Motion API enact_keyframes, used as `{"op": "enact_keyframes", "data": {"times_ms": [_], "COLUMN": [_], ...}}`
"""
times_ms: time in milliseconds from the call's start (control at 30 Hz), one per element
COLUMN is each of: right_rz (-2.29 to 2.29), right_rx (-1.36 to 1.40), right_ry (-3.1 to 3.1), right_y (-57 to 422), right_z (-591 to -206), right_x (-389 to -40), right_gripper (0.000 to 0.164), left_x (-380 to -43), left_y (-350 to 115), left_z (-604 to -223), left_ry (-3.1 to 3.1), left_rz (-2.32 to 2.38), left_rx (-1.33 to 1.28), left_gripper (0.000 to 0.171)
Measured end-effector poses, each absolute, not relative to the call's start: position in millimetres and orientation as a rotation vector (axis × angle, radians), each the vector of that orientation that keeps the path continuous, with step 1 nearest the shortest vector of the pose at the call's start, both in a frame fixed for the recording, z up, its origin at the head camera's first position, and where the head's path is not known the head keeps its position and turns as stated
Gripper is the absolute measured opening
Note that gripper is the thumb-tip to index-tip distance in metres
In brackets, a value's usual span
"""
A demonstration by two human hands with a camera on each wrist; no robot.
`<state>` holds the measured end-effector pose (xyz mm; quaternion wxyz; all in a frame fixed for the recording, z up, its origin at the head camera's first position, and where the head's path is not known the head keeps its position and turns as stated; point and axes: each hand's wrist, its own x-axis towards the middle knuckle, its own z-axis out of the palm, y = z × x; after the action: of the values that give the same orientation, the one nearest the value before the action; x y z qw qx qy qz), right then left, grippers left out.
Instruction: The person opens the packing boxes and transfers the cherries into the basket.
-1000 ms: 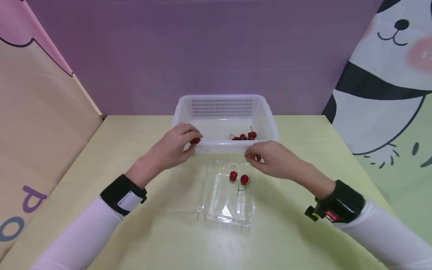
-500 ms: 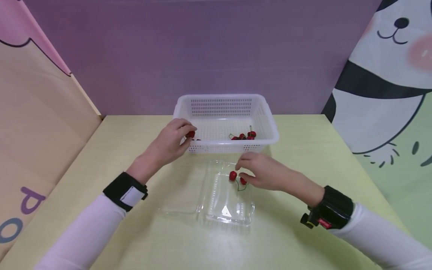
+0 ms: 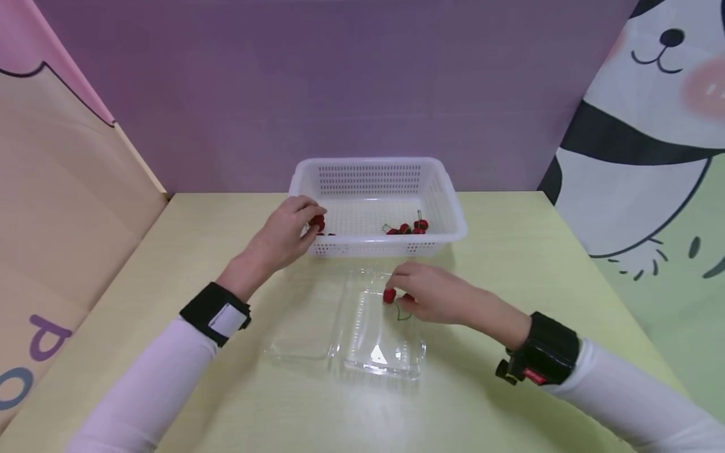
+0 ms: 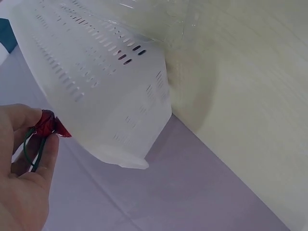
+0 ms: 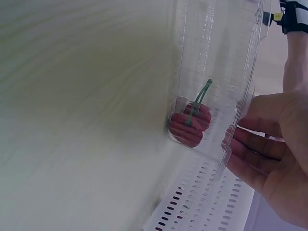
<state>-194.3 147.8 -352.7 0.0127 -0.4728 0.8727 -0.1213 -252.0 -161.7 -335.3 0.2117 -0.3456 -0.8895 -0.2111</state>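
Note:
My left hand (image 3: 286,231) pinches red cherries (image 4: 46,123) between thumb and fingertips at the left end of a white slotted basket (image 3: 391,238). Green stems trail toward the palm in the left wrist view. My right hand (image 3: 433,292) hovers over a clear plastic clamshell box (image 3: 376,352), fingers loosely bent and nothing seen between them. Two red cherries (image 5: 186,131) joined by green stems lie at the box's far end. In the head view the right fingertips partly cover one of them.
Several cherries (image 3: 405,229) rest in the right part of the basket, and a few more show at its left front, partly hidden by the rim. The box's lid (image 3: 300,343) lies unfolded to the left on the pale table (image 3: 226,390). A purple wall (image 3: 362,82) stands behind.
My right hand has moved from the basket's front rim down and left to over the cherries in the box. My left hand has shifted slightly up and left, still pinching its cherries.

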Motion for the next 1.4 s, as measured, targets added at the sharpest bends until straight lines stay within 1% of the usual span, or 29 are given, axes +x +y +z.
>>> {"op": "enact_keyframes", "data": {"times_ms": [200,367,500,767,933,1133,1400], "right_rz": [-0.334,-0.250,-0.222,-0.215,-0.227,-0.163,-0.141], "right_rx": [-1.422,-1.446,-1.414,-1.427,-1.388,-1.400,-1.393], "right_ry": [2.676,2.665,2.654,2.650,2.633,2.629,2.628], "right_y": [142,139,137,132,129,126,122], "right_z": [-353,-357,-359,-358,-359,-361,-361], "right_x": [-194,-195,-195,-197,-197,-195,-197], "right_gripper": [0.016,0.022,0.026,0.032,0.035,0.043,0.041], "left_x": [-255,-254,-251,-246,-245,-245,-242], "left_y": [-162,-164,-165,-166,-167,-168,-170], "left_z": [-338,-341,-343,-345,-346,-349,-353], "left_ry": [-2.487,-2.525,-2.557,-2.521,-2.489,-2.464,-2.442], "left_rz": [-0.584,-0.576,-0.584,-0.569,-0.566,-0.574,-0.610], "left_rx": [-0.965,-0.936,-0.917,-0.930,-0.932,-0.939,-0.941], "left_gripper": [0.026,0.028,0.024,0.021,0.021,0.020,0.020]}}
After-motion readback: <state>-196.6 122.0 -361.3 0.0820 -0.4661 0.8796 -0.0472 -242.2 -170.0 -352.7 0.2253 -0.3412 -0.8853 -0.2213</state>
